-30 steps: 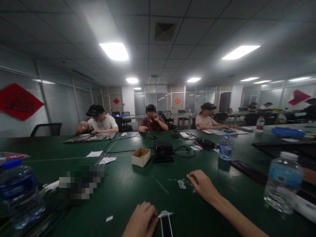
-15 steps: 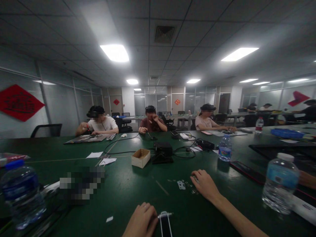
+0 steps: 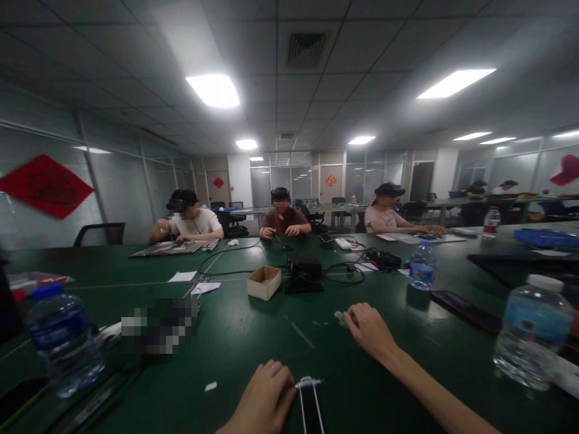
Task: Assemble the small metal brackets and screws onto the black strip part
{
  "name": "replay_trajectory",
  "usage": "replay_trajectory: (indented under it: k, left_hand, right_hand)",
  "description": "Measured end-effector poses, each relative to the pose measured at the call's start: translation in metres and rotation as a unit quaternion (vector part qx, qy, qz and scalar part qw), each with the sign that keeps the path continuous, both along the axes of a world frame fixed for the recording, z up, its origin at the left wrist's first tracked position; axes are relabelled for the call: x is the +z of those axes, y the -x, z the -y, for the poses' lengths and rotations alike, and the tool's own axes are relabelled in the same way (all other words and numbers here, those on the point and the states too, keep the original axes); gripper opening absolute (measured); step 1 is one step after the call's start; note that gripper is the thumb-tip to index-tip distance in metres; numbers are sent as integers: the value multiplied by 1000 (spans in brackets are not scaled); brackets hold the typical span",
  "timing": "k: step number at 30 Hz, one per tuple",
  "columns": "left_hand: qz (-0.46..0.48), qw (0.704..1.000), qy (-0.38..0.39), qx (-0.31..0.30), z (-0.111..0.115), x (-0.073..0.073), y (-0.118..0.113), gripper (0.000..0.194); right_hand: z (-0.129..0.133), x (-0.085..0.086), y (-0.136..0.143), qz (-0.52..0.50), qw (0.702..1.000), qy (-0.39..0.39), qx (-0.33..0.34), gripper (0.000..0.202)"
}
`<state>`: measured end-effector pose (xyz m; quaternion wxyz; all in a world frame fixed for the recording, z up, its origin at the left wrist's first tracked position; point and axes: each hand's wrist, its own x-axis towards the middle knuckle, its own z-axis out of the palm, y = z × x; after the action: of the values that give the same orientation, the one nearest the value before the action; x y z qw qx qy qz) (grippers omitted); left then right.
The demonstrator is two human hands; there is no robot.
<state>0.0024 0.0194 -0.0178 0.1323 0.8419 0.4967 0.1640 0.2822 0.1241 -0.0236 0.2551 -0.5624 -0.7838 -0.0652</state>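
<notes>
My left hand (image 3: 268, 395) lies low in the middle of the view, its fingers curled and close together. Right beside its fingertips is a narrow, dark, white-edged object (image 3: 310, 405) with a thin bar across its top end. Whether those fingers grip it or something small is hidden. My right hand (image 3: 367, 328) reaches farther over the table, fingers bent down and together. Small pale and metallic parts (image 3: 340, 318) are bunched against its fingertips; the hand hides whatever is beneath it.
The green table (image 3: 217, 325) bears an open cardboard box (image 3: 263, 283), a black device (image 3: 304, 274) with cables, and water bottles (image 3: 63, 343) on both sides. A white scrap (image 3: 210, 386) lies left of my left hand. Several people sit across the table.
My right hand has moved left and slightly away, over the small parts. Those lay spread out before; they now sit bunched at its fingertips. My left hand stays beside the white-edged object.
</notes>
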Motion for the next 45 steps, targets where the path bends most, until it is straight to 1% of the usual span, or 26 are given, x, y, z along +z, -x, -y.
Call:
replay_trajectory:
  k: [3,5,7,10,13,17,22,25,27,29,30,32,34,36,38,42,45]
  left_hand:
    - [2,1000,-1,-1,3,4,-1,14]
    - [3,1000,-4,0,4,5,-1,14]
    - [3,1000,-5,1,4,5,-1,14]
    - [4,1000,0,2,4,5,0,14]
    - [4,1000,1,3,5,3,0,13]
    - [3,1000,-5,0,5,4,-1,12]
    - [3,1000,2,0,6,9,-2,12]
    - [2,1000,4,1,7,11,-2,12]
    - [2,1000,3,0,8,10,-2,12]
    - [3,1000,4,-1,8,10,-1,12]
    - [3,1000,5,-1,7,9,-1,12]
    - [4,1000,7,-1,7,9,-1,12]
    - [4,1000,4,-1,8,10,-1,11]
    - [0,1000,2,0,8,10,-1,11]
    - [-3,1000,4,0,8,11,-1,12]
    - [-1,1000,0,-6,6,9,-1,13]
    - [2,1000,-10,-14,4,6,-1,14]
  right_hand:
    - [-6,4,-22,3,999,-21,-47,34]
    - [-10,3,-40,27,995,-11,-93,34]
    - [-14,0,-58,41,990,27,-132,35]
    - [-16,-8,-76,51,982,102,-149,35]
    - [-17,-14,-81,65,980,132,-136,34]
    - [-18,-18,-78,79,981,123,-127,32]
    - [-19,-19,-77,48,985,117,-119,33]
    - [-18,-17,-77,39,988,96,-116,30]
    - [-16,-13,-74,37,993,66,-95,30]
    - [-12,-9,-68,29,998,41,-40,32]
    - [-10,-8,-65,23,999,44,-4,34]
    - [-6,-6,-57,16,995,79,59,34]
    - [-3,-6,-50,14,988,127,89,33]
    - [-2,-7,-46,17,983,155,97,32]
    - [-2,-9,-45,17,982,162,97,31]
    - [-5,-12,-49,-4,983,158,96,26]
    - [-7,-13,-51,-10,984,140,108,21]
